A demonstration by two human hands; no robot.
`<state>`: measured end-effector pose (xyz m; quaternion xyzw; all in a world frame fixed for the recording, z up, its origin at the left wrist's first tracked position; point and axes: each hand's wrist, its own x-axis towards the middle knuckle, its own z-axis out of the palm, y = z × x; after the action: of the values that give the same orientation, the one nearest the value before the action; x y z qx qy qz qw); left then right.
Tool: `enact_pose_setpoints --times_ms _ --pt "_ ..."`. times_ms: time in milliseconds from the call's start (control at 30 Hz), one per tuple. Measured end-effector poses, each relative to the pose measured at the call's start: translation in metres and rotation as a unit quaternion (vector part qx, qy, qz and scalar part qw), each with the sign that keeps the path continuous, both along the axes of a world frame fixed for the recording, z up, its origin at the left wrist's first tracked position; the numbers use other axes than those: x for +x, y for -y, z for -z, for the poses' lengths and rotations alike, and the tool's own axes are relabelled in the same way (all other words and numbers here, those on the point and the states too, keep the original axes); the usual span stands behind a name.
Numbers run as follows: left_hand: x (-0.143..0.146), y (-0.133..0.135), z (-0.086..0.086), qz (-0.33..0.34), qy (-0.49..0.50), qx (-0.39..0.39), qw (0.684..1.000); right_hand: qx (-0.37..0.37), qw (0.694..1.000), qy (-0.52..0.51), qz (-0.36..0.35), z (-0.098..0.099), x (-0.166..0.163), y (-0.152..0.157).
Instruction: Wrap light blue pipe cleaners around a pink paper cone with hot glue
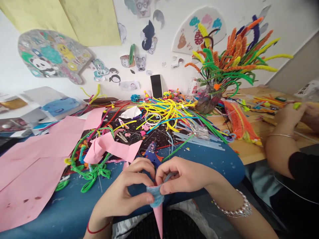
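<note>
A pink paper cone (158, 220) points down over my lap near the table's front edge. Light blue pipe cleaner (156, 196) is wound around its wide upper end. My left hand (124, 189) is closed on that wrapped end from the left, with the thumb against the blue band. From the right, my right hand (185, 176) pinches the pipe cleaner at the cone's rim, and a grey-blue length loops by its fingers. My fingers partly hide the cone's opening. Just beyond my hands lies a dark blue object (152, 155) that I cannot make out.
Pink paper sheets (35, 166) cover the left side, beside green twisted pipe cleaners (91, 177). Yellow pipe cleaners (166, 111) lie heaped behind. A phone (156, 86) leans on the wall near a vase (206, 99) of fuzzy stems. Another person's arm (279, 142) is at right.
</note>
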<state>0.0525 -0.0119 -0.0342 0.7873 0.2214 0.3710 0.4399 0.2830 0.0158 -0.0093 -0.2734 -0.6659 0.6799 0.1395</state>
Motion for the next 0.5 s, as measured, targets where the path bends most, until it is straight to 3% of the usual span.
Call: enact_pose_setpoints --times_ms 100,200,333,500 --pt "-0.003 -0.001 -0.011 0.016 -0.031 0.01 0.999 0.0 0.999 -0.02 0.028 -0.001 0.0 0.004" --pt "-0.003 -0.001 -0.011 0.013 -0.051 0.008 0.999 0.049 0.994 -0.011 0.1 -0.002 0.003 0.014" --pt "-0.001 -0.001 -0.001 0.0 -0.011 -0.002 1.0 0.103 0.982 0.011 0.157 -0.003 0.009 0.029" --pt "0.006 0.001 0.016 -0.027 0.068 -0.037 0.997 0.132 0.969 -0.037 0.205 0.0 0.009 0.037"
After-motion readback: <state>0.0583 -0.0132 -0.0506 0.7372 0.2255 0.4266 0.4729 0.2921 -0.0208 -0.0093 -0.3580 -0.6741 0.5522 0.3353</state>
